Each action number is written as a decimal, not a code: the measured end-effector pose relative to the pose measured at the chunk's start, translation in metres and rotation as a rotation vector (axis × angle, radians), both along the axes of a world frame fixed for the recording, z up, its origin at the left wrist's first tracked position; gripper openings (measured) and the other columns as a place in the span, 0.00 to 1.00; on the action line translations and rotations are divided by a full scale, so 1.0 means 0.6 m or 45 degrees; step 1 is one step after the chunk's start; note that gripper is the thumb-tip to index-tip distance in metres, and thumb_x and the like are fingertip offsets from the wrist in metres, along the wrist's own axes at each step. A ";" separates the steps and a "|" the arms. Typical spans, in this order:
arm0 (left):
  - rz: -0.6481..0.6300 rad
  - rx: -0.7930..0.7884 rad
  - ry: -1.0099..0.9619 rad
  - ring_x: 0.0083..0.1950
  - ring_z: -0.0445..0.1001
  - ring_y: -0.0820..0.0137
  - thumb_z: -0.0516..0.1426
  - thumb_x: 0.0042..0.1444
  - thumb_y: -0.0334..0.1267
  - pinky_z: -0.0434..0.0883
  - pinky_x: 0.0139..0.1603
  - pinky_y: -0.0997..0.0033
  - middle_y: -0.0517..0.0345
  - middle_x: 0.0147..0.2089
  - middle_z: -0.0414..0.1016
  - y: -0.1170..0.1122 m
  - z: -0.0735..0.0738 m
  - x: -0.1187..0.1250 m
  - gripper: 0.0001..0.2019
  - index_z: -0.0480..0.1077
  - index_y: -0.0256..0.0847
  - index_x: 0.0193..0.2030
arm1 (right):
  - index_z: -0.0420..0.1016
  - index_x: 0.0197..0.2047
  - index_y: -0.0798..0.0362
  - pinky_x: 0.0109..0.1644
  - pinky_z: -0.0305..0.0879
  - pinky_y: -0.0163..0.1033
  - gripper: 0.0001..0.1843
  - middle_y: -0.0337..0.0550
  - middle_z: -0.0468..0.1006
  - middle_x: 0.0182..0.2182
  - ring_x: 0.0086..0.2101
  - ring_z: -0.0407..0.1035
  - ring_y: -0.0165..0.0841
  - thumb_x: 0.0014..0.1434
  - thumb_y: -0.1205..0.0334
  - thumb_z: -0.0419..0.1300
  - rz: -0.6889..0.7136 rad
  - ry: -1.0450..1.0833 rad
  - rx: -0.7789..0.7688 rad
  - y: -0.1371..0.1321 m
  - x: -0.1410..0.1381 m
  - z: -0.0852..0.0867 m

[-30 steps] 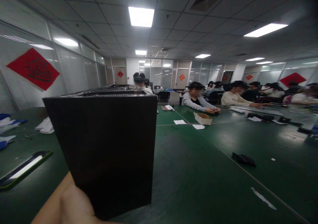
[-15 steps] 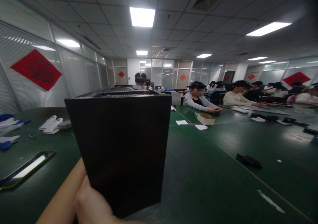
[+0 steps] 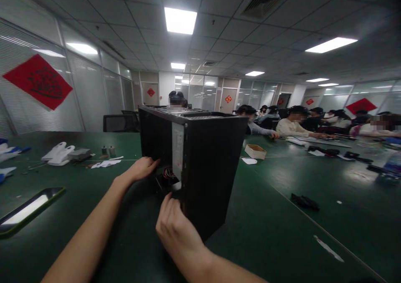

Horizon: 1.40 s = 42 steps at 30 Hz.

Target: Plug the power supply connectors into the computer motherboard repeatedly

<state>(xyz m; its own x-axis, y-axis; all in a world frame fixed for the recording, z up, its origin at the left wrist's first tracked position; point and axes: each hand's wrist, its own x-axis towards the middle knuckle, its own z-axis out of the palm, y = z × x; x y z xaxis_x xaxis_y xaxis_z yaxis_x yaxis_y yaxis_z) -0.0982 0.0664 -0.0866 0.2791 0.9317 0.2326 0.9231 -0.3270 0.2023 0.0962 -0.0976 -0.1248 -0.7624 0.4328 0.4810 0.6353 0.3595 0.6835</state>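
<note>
A tall, matt black, box-shaped metal computer case [image 3: 214, 170] stands upright on a smooth, faintly glossy green tabletop [image 3: 266, 241], one broad side open toward the person's left. Inside the opening, a pale, flat-faced upright panel [image 3: 177, 149] runs along the near edge, and thin red and dark wires [image 3: 169, 173] bunch low down. The top rim looks ridged or perforated (too blurred to say which).

The person's left hand [image 3: 142, 169] lies at the lower far part of the opening, fingers stretched to the case; whether it grips, one cannot tell. The right hand [image 3: 175, 222] is curled against the near bottom edge, its fingertips partly hidden, so its hold cannot be told either.

To the left lie a glossy black slab with a green rim [image 3: 34, 207], a rounded white bundle [image 3: 58, 154], a small grey block [image 3: 79, 154] and a creased white paper scrap [image 3: 106, 164]. To the right are an open, pale cardboard box [image 3: 256, 152], a crumpled black piece [image 3: 305, 201] and a narrow white strip [image 3: 328, 248].
</note>
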 end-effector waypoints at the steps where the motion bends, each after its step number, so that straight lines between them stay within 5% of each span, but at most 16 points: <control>1: -0.013 0.003 0.021 0.39 0.76 0.62 0.41 0.66 0.53 0.67 0.42 0.68 0.43 0.35 0.79 0.002 -0.002 0.004 0.30 0.76 0.35 0.32 | 0.79 0.43 0.76 0.28 0.66 0.41 0.22 0.64 0.80 0.32 0.28 0.73 0.41 0.58 0.67 0.51 -0.039 0.050 0.062 0.007 0.015 -0.004; 7: -0.149 -0.016 0.088 0.30 0.74 0.64 0.40 0.65 0.58 0.62 0.32 0.69 0.47 0.29 0.78 -0.001 -0.001 0.034 0.33 0.77 0.37 0.31 | 0.73 0.26 0.55 0.34 0.57 0.43 0.11 0.45 0.70 0.19 0.23 0.63 0.37 0.59 0.69 0.54 -0.169 0.250 0.201 0.068 0.135 -0.009; 14: -0.219 -0.065 0.229 0.35 0.77 0.59 0.45 0.62 0.60 0.65 0.33 0.67 0.46 0.36 0.80 -0.040 0.026 0.079 0.29 0.79 0.39 0.37 | 0.70 0.26 0.53 0.38 0.48 0.43 0.17 0.43 0.71 0.22 0.27 0.61 0.35 0.66 0.56 0.54 0.056 0.310 0.121 0.173 0.265 -0.019; 20: -0.264 -0.067 0.420 0.41 0.79 0.56 0.52 0.63 0.44 0.70 0.39 0.64 0.43 0.40 0.80 -0.070 0.038 0.109 0.15 0.77 0.38 0.43 | 0.71 0.27 0.53 0.38 0.46 0.43 0.18 0.43 0.73 0.23 0.27 0.59 0.34 0.65 0.53 0.55 0.170 0.247 0.100 0.245 0.327 -0.024; 35: -0.211 -0.059 0.412 0.45 0.79 0.50 0.52 0.60 0.33 0.72 0.42 0.57 0.37 0.43 0.79 -0.098 0.044 0.138 0.12 0.76 0.34 0.44 | 0.74 0.31 0.55 0.40 0.46 0.43 0.18 0.45 0.76 0.26 0.30 0.64 0.35 0.67 0.53 0.53 -0.036 0.212 -0.089 0.256 0.343 -0.028; 42: -0.351 -0.222 0.092 0.36 0.77 0.60 0.47 0.63 0.54 0.69 0.35 0.66 0.47 0.36 0.80 -0.072 0.026 0.118 0.25 0.77 0.39 0.36 | 0.75 0.36 0.55 0.46 0.53 0.43 0.25 0.50 0.79 0.36 0.38 0.71 0.38 0.71 0.51 0.43 -0.244 0.533 -0.396 0.219 0.283 0.009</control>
<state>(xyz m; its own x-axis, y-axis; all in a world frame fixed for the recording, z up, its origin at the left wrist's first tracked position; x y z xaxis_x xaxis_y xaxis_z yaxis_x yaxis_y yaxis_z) -0.0272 0.0232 -0.0707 0.5364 0.8427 0.0466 0.8185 -0.5329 0.2147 0.2661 0.0338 -0.1195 -0.4274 0.7147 0.5537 0.9037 0.3555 0.2387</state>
